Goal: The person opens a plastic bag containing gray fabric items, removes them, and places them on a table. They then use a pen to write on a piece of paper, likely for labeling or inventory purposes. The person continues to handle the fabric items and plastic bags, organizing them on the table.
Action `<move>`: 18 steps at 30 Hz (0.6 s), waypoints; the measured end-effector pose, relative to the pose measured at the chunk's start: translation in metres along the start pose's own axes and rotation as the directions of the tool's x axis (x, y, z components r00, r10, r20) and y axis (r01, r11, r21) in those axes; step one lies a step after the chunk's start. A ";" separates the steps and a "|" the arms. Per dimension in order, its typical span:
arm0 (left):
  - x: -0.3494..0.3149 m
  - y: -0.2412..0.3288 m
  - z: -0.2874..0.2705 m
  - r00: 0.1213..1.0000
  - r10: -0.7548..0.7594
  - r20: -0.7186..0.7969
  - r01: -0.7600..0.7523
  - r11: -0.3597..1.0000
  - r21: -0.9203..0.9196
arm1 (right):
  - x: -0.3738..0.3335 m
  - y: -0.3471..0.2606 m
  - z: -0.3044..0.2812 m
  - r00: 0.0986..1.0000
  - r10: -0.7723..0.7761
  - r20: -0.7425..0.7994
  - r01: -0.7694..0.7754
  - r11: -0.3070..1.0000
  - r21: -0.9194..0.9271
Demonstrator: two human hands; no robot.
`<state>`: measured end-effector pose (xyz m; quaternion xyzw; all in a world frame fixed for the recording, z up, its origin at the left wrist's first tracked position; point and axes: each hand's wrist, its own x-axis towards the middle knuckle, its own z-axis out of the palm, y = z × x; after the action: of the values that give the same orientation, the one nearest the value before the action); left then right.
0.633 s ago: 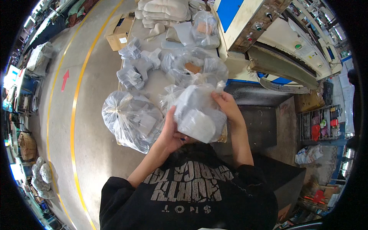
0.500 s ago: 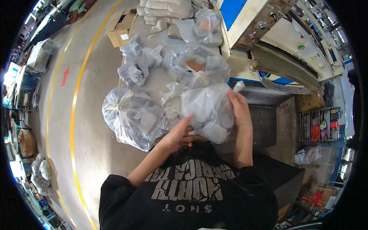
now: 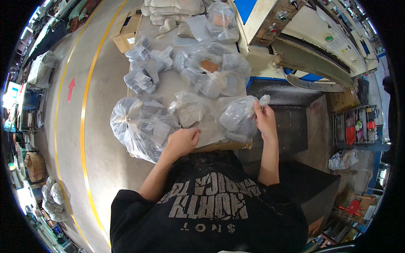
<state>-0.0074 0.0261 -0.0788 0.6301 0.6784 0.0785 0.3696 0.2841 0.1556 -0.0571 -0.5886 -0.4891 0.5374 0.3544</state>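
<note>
Plastic bag (image 3: 238, 118) lies between hands (image 3: 182, 141) (image 3: 265, 121), the right gripping.

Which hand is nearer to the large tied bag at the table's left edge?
Left. The left hand is just right of the large tied bag; the right hand is farther right, gripping a smaller bag by its neck.

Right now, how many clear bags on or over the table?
5: held bag in right hand, near-left bag, small middle bag, large bag behind, far bag. Others may be hidden.
</note>
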 end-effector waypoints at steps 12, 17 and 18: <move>-0.011 0.004 -0.012 0.970 0.049 -0.239 -0.057 0.998 -0.027 | -0.022 -0.068 0.016 0.976 -0.132 0.173 0.117 0.989 0.092; -0.028 0.034 -0.054 0.871 0.082 -0.485 -0.200 0.960 -0.195 | -0.029 -0.096 0.032 0.861 -0.297 0.414 0.300 0.952 0.059; -0.032 0.043 -0.062 0.864 0.057 -0.501 -0.204 0.948 -0.244 | -0.032 -0.100 0.037 0.812 -0.350 0.467 0.376 0.926 0.040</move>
<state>-0.0129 0.0272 0.0033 0.5740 0.6858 0.3580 0.2683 0.2298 0.1482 0.0402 -0.3473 -0.6774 0.5716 0.3062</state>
